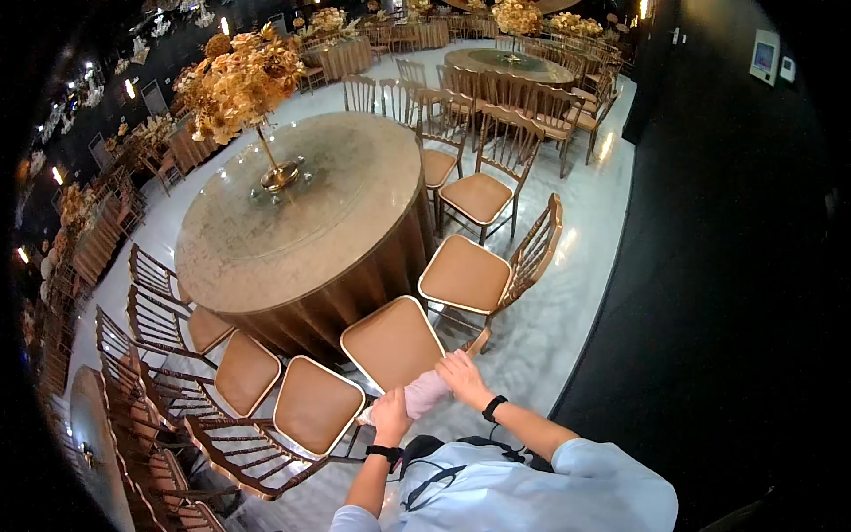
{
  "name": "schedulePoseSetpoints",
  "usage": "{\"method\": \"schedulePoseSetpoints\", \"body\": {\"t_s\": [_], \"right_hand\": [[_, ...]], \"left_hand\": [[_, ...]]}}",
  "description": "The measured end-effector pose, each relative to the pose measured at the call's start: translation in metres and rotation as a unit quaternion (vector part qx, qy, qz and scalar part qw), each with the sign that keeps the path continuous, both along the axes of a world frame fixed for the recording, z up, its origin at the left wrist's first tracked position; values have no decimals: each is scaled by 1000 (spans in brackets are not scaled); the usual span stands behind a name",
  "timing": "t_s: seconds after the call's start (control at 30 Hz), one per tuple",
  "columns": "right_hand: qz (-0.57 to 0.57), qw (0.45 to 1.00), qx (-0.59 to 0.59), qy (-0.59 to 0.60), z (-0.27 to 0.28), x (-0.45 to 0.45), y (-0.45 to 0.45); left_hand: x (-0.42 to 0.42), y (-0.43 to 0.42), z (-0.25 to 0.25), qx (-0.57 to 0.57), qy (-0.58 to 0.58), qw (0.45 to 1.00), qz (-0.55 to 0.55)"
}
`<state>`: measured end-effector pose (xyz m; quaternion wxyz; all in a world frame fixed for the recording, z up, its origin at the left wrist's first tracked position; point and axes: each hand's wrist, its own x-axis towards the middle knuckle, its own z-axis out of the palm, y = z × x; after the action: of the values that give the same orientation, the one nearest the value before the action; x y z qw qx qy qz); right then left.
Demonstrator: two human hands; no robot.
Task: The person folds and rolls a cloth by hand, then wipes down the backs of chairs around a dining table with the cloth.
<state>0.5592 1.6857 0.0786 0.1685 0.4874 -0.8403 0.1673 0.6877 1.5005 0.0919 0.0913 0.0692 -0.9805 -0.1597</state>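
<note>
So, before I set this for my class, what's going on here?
A person is bending over a chair pulled up by a round table. The left grip and right grip are both on a pink cloth, which lies along the top of the chair's back. More chairs stand around the table, and a tall flower arrangement rises from its middle. Similar tables and chairs fill the room beyond.

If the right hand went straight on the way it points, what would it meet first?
Beyond the pink cloth, the right hand would likely meet the tan chair seat ahead, though depth is unclear.
</note>
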Motion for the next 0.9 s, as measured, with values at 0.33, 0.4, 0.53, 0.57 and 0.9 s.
{"method": "schedulePoseSetpoints", "body": {"t_s": [0.33,0.4,0.53,0.57,0.9], "right_hand": [[18,959,254,-129,-1,-33,-22],[11,946,288,-149,2,-36,-26],[14,901,379,-212,16,-46,-33],[14,885,406,-228,18,-47,-33],[50,898,368,-234,39,-46,-28]], "left_hand": [[-46,-24,16,64,-378,921,-70],[-50,-29,8,67,-397,908,-116],[-68,-39,-14,171,-417,857,-247],[-70,-42,-20,190,-411,848,-275],[-43,-27,-21,223,-286,923,-127]]}}
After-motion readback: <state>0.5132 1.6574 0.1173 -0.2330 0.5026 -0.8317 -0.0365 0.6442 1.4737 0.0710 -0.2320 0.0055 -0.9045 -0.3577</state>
